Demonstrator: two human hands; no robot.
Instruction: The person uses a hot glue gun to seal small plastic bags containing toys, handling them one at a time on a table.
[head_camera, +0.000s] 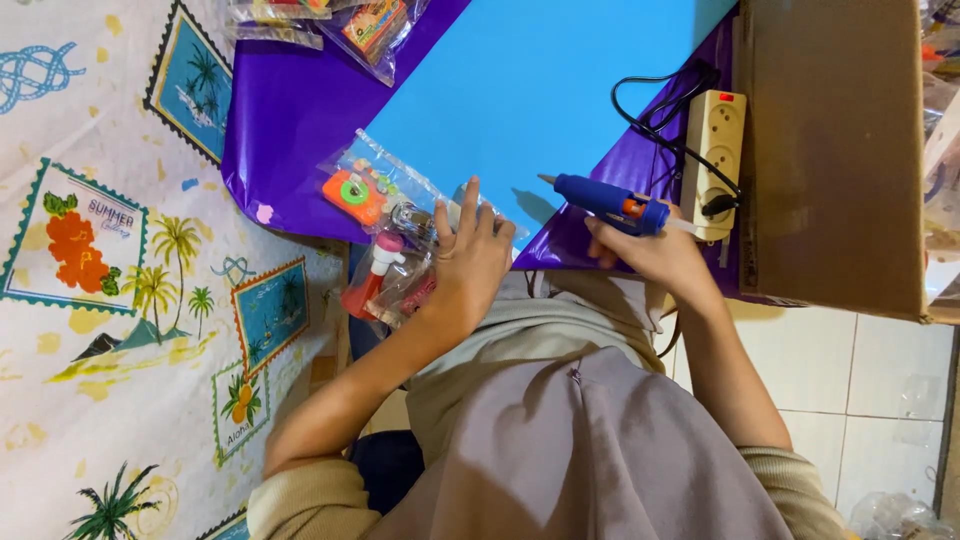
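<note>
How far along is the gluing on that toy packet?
Set up: the glue gun is in the right hand, with a power strip beside it. In hand: the left hand presses the clear toy packet on the blue sheet. Left: the nozzle is apart from the packet; no glue shows.

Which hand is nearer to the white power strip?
The right hand: holding the blue glue gun, it lies just beside the power strip. The left hand rests farther away on the clear toy packet.
</note>
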